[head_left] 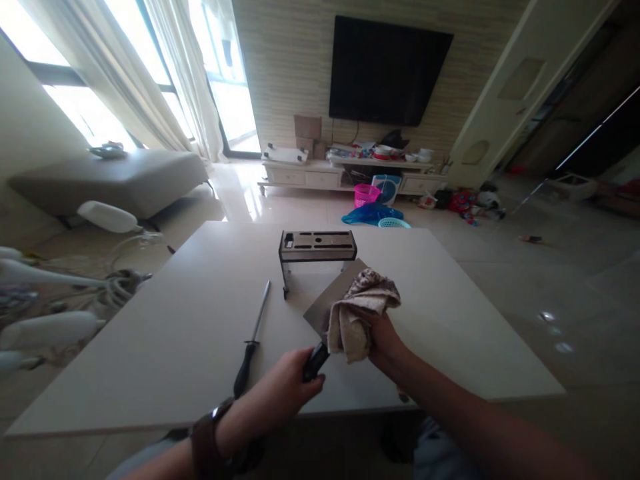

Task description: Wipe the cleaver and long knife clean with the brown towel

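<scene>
Premises observed: a living room in a home. Supporting evidence: wall-mounted television (391,71) above a low white cabinet (323,177) bearing bowls (425,155) and assorted household items; pale curtains (117,73) beside tall windows; a grey upholstered bench (113,183) at the left; glossy tiled floor (310,208); pink basket (366,196) on the floor near the cabinet; a white table (200,333) in the foreground.

Beyond the table, a black television (390,71) hangs above a white cabinet (320,177) bearing bowls (419,155).
</scene>
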The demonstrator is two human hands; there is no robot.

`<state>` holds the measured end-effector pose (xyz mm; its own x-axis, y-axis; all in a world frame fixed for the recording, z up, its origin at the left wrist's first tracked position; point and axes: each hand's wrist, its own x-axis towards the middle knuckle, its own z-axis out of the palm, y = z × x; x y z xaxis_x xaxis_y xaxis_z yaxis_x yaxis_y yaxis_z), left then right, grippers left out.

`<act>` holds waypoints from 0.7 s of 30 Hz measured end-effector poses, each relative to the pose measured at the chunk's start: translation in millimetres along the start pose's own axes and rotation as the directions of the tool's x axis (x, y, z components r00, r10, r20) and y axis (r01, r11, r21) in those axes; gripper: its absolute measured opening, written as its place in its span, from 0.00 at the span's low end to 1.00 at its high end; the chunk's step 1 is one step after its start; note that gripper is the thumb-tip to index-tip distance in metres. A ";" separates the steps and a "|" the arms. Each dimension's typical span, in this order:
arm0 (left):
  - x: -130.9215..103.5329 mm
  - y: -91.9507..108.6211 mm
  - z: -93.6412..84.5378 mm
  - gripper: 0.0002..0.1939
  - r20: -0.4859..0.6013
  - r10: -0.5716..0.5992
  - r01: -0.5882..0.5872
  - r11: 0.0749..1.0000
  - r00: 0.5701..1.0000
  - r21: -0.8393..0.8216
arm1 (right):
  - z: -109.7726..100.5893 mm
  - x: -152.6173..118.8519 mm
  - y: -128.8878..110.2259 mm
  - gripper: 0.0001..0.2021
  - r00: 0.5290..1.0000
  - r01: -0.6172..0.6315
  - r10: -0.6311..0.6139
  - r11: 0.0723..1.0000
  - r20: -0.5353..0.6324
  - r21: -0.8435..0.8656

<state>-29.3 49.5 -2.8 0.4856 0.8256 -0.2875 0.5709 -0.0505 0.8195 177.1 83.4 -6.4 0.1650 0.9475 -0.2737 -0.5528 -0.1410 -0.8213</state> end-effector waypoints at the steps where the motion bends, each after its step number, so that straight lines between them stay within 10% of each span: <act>1: -1.1 2.5 2.6 0.09 -0.004 0.007 -0.007 1.000 1.000 0.003 | 1.8 -0.9 1.5 0.20 1.000 0.006 -0.006 1.000 0.008 0.012; 11: 12.5 -1.3 14.2 0.10 -0.025 0.261 -0.261 0.965 0.965 -0.020 | 9.9 -14.3 31.9 0.21 0.981 0.021 -0.026 0.999 0.194 0.031; 21: 14.7 1.0 -4.3 0.05 -0.015 0.111 -0.110 0.993 0.994 0.041 | 7.8 2.5 10.2 0.20 0.985 0.110 -0.102 0.993 0.142 -0.049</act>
<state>-24.4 64.1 -4.0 0.5357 0.8234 -0.1870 0.5402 -0.1640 0.8254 165.5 86.6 -11.6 0.1029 0.9881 -0.1147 -0.4904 -0.0500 -0.8701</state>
